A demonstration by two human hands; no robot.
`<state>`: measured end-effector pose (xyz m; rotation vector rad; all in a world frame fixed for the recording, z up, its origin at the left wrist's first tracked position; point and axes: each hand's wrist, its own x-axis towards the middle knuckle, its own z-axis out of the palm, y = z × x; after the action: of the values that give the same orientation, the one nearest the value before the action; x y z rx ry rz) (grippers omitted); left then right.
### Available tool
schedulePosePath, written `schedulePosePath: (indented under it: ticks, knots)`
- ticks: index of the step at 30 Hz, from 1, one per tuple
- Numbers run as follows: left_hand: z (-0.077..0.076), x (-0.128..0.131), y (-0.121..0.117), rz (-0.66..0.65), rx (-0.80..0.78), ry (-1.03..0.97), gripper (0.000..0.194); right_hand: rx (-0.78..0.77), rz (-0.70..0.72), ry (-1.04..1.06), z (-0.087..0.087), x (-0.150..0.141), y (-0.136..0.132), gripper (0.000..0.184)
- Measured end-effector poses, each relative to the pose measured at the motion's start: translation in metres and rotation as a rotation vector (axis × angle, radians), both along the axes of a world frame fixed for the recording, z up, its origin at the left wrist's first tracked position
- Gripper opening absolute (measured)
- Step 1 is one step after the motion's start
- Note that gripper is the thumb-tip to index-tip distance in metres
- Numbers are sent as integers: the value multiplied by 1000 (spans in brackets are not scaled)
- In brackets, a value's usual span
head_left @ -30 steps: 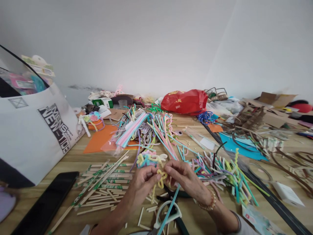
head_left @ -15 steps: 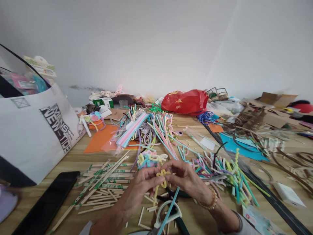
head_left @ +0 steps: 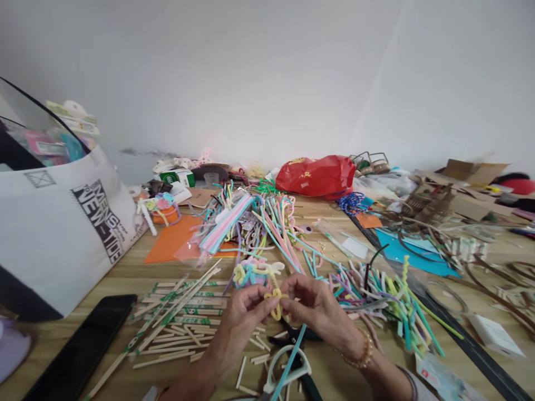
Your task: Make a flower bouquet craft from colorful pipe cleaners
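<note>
Both hands work close together at the front of the wooden table. My left hand (head_left: 242,320) and my right hand (head_left: 317,307) pinch a bent yellow pipe cleaner (head_left: 273,302) between their fingertips. Its short end hangs below the fingers. Just beyond my fingers lies a pastel pipe-cleaner bundle (head_left: 254,274) with yellow loops, not touching my hands. Under my right hand, a pair of green-handled pliers (head_left: 295,345) lies on the table. A beaded bracelet (head_left: 363,351) circles my right wrist.
Loose pipe cleaners (head_left: 376,301) lie to the right, and a heap of pastel ones (head_left: 246,225) sits ahead on an orange foam sheet (head_left: 171,239). Wooden sticks (head_left: 179,314) and a black phone (head_left: 81,348) lie left, beside a white tote bag (head_left: 62,223).
The yellow pipe cleaner's hanging end has drawn up much shorter, and the piece now sits tighter between my fingertips. My hands remain close together.
</note>
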<state>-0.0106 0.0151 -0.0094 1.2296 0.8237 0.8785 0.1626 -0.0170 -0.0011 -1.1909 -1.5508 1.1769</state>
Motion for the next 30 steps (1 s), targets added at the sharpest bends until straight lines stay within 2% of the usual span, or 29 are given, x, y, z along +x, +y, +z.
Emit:
schedulePosePath:
  ticks: [12,21,27,30]
  knots:
    - [0,3,-3,49,67,91,32,143,-72,-235,9,-3,-7,3]
    - [0,1,-11,84,307,380,31,222,-65,-345,8,-4,-7,5]
    - [-3,1,-13,60,340,335,32,274,-57,-368,8,-4,-8,7]
    - [-5,0,-11,25,261,260,34,323,-54,-380,6,-4,-8,8]
